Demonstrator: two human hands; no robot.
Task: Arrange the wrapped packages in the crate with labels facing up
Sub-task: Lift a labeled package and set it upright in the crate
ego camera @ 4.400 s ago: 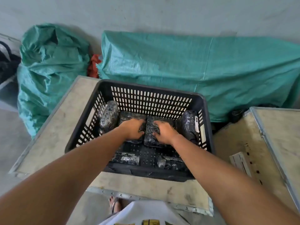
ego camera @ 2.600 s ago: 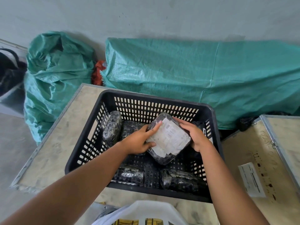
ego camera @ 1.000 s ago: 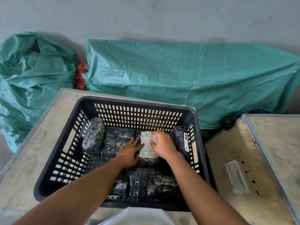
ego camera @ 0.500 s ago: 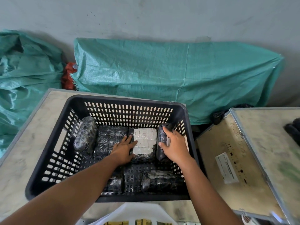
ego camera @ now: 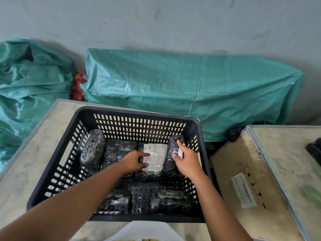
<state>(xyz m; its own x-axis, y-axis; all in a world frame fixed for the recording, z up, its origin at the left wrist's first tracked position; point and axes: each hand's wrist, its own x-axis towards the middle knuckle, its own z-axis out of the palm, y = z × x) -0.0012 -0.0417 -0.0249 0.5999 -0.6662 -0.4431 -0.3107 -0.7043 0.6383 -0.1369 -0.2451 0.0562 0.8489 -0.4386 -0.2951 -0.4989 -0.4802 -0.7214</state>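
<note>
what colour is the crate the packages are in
Black, with slotted walls; the crate shows clearly in the head view.

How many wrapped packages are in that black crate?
6: four along the far side, namely leftmost package, second package, labelled package, rightmost package; two near: near-left package, near-right package. Arms might hide more.

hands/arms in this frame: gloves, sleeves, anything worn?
Both bare. No gloves, rings, watch or bands on the left hand or the right hand, and no sleeves on either forearm as far as the frame shows. The only clothing in view is a white garment with a yellow print at the bottom edge.
</note>
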